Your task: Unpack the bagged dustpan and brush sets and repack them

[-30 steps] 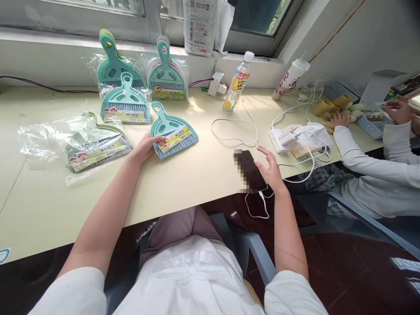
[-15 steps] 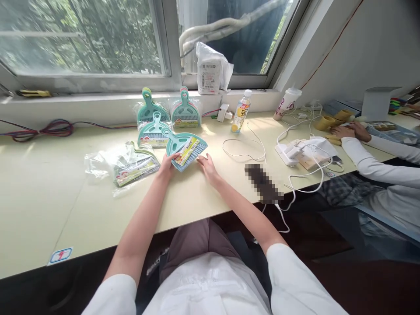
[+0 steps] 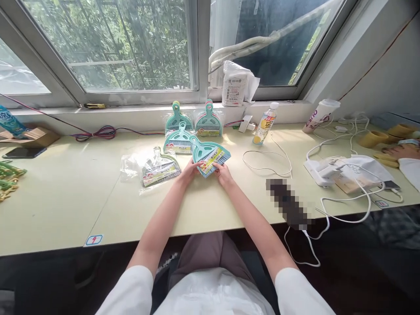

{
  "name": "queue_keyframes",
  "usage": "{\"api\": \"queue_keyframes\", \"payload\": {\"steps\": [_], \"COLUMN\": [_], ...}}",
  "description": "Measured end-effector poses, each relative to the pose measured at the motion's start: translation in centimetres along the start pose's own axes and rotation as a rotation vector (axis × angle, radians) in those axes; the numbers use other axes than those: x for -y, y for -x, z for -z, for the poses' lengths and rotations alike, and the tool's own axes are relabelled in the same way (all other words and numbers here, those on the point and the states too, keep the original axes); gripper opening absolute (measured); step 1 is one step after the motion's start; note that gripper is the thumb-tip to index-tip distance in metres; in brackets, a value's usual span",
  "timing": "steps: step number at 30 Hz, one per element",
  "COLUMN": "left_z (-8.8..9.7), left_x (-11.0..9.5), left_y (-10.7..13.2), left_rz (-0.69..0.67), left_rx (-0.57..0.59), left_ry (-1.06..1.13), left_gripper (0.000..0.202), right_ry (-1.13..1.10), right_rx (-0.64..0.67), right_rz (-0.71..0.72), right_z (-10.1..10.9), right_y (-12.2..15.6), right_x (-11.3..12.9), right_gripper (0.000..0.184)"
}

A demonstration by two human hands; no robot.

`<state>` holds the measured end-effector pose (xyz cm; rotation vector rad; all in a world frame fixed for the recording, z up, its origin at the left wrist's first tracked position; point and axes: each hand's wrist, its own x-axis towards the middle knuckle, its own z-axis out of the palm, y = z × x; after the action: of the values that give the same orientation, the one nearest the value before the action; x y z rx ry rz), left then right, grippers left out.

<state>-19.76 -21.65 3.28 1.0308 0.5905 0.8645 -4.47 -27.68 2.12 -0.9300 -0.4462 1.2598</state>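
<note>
A small teal dustpan-and-brush set with a yellow label is raised a little off the cream table, tilted. My left hand grips its near left edge. My right hand pinches its near right edge by the bristles. Both hands are closed on it. Left of my hands lies a green set in a clear plastic bag. Behind stand more teal sets and two bagged ones against the window ledge.
A phone on a white cable lies at the table's front edge, right. A drink bottle, a white power strip and a tumbler stand further right. Another person's hand rests far right. Cables run along the ledge.
My right hand left the phone, crossed to the left and took hold of the dustpan set. My left hand lifted the set off the table. The camera tilted up toward the window.
</note>
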Motion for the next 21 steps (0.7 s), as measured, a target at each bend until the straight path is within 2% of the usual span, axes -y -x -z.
{"api": "queue_keyframes", "payload": {"steps": [3, 7, 12, 15, 18, 19, 21], "left_z": [0.1, 0.2, 0.0, 0.8, 2.9, 3.8, 5.8], "left_x": [-0.5, -0.6, -0.8, -1.6, -3.1, -3.5, -4.1], "left_y": [0.5, 0.9, 0.6, 0.6, 1.1, 1.4, 1.8], "left_rz": [0.005, -0.017, -0.191, -0.352, -0.527, -0.534, -0.450], "left_rx": [0.020, -0.022, -0.236, -0.453, -0.784, -0.908, -1.090], "left_ry": [-0.009, -0.089, -0.448, -0.583, -0.793, -0.955, -1.227], "left_gripper": [0.057, 0.055, 0.033, 0.040, 0.038, 0.038, 0.048], "right_ry": [-0.034, -0.009, -0.017, -0.014, -0.018, -0.024, -0.041], "right_rx": [0.022, 0.108, 0.106, 0.142, 0.122, 0.109, 0.088], "right_rz": [-0.020, -0.041, -0.027, 0.017, 0.028, 0.025, 0.018], "right_z": [0.0, -0.1, -0.3, -0.2, -0.1, 0.0, 0.1], "right_y": [-0.1, 0.0, 0.3, 0.4, 0.4, 0.4, 0.4], "right_x": [0.0, 0.0, 0.0, 0.0, 0.1, 0.1, 0.3], "right_gripper": [0.024, 0.026, 0.020, 0.021, 0.021, 0.021, 0.022]}}
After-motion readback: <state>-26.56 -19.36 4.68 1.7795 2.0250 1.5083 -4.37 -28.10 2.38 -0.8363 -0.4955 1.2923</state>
